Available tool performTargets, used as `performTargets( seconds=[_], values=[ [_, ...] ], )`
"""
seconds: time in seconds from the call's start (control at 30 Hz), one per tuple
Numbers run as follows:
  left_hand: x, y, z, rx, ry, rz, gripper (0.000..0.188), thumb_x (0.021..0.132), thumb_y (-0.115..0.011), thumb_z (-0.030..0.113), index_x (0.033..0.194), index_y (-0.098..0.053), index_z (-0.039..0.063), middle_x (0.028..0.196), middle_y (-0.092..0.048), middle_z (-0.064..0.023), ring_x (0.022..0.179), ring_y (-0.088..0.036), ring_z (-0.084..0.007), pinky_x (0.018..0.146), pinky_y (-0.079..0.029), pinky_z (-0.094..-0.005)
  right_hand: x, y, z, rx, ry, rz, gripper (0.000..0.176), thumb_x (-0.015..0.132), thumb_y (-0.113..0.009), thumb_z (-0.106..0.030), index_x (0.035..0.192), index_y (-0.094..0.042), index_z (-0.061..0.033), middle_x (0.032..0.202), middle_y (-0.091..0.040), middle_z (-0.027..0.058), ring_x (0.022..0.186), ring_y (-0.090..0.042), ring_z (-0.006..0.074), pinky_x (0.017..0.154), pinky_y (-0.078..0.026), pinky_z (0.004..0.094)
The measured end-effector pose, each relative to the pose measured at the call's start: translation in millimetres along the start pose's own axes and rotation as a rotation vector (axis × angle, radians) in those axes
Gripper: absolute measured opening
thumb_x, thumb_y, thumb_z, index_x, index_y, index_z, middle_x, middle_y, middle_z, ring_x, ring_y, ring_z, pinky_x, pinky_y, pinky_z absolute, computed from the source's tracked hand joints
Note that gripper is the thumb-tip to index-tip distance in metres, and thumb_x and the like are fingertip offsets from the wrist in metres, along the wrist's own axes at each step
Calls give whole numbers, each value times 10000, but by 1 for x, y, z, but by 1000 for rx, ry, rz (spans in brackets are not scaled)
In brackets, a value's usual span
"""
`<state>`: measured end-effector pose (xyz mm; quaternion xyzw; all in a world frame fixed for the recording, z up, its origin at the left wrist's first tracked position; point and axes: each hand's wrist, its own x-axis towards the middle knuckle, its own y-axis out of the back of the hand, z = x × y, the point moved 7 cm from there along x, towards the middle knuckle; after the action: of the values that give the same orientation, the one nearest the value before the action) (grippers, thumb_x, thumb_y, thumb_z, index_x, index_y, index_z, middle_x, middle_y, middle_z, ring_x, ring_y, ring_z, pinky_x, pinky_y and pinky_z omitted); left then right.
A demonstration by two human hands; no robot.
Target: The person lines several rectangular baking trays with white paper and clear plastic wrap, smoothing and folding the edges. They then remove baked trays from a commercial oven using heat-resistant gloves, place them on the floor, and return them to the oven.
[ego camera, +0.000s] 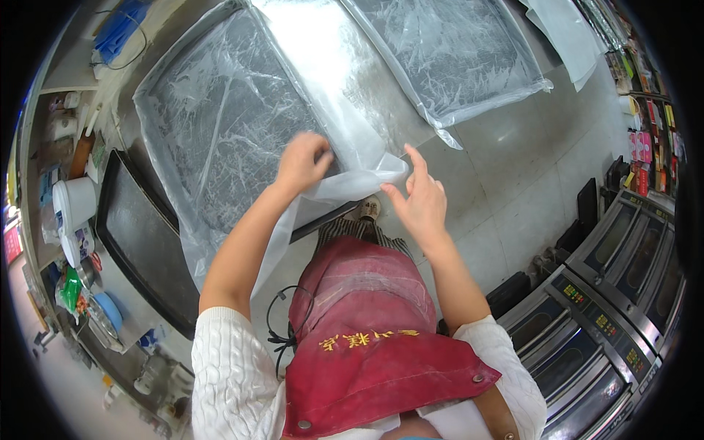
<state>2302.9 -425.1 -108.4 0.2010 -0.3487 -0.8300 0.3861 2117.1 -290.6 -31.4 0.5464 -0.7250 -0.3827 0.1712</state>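
Note:
In front of me lies a dark baking tray lined with clear plastic film (231, 110), wrinkled over its base and draped over its rims. My left hand (303, 162) is slightly blurred, with curled fingers at the tray's near right corner; whether it pinches film there is unclear. Just right of that corner is my right hand (422, 201), thumb and index finger spread apart. Between them a loose fold of film (379, 168) sticks out, and the thumb tip appears to touch its edge. More film (280, 236) hangs down from the tray's near side.
A second film-lined tray (456, 49) rests at the upper right of the metal tabletop (352, 82). An unlined black tray (148, 231) leans at left, beside shelves with a white tub (74, 203). Ovens (583, 330) stand at lower right; packaged goods (643, 146) fill shelving beyond.

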Motion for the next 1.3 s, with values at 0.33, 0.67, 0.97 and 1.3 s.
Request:
performTargets(
  seconds=[0.33, 0.67, 0.97, 1.3],
  values=[
    [-62, -67, 29, -141, 129, -656, 421, 823, -635, 318, 1173, -599, 87, 1060, -675, -196, 991, -636, -381, 850, -494, -438, -39, -24, 18, 429, -96, -319, 830, 814, -721, -520, 1471, -322, -208, 1065, -668, 163, 893, -696, 267, 748, -534, 394],
    [-66, -75, 40, 62, 241, -726, 447, 845, -578, 360, 1191, -560, 77, 1142, -652, -171, 1068, -612, -371, 881, -481, -453, -16, -22, -46, -113, 287, -310, 618, 874, -602, -562, 1346, -519, -171, 701, -651, 174, 697, -664, 375, 613, -506, 450],
    [-56, -77, 32, 48, 204, -744, 442, 842, -607, 353, 1102, -548, 1, 1078, -635, -205, 1041, -595, -377, 859, -477, -434, -4, -22, 58, 357, 119, -97, 127, 863, -662, -133, 924, -722, -39, 803, -690, 142, 788, -673, 327, 719, -522, 386],
    [-48, -90, 70, 237, -40, -158, 402, 756, -742, 269, 967, -509, 17, 925, -604, -157, 911, -612, -345, 749, -507, -442, -16, -61, 91, 43, 329, 84, 690, 802, -629, -2, 1455, -424, -88, 1359, -435, 232, 1182, -488, 383, 968, -444, 406]
  ],
)
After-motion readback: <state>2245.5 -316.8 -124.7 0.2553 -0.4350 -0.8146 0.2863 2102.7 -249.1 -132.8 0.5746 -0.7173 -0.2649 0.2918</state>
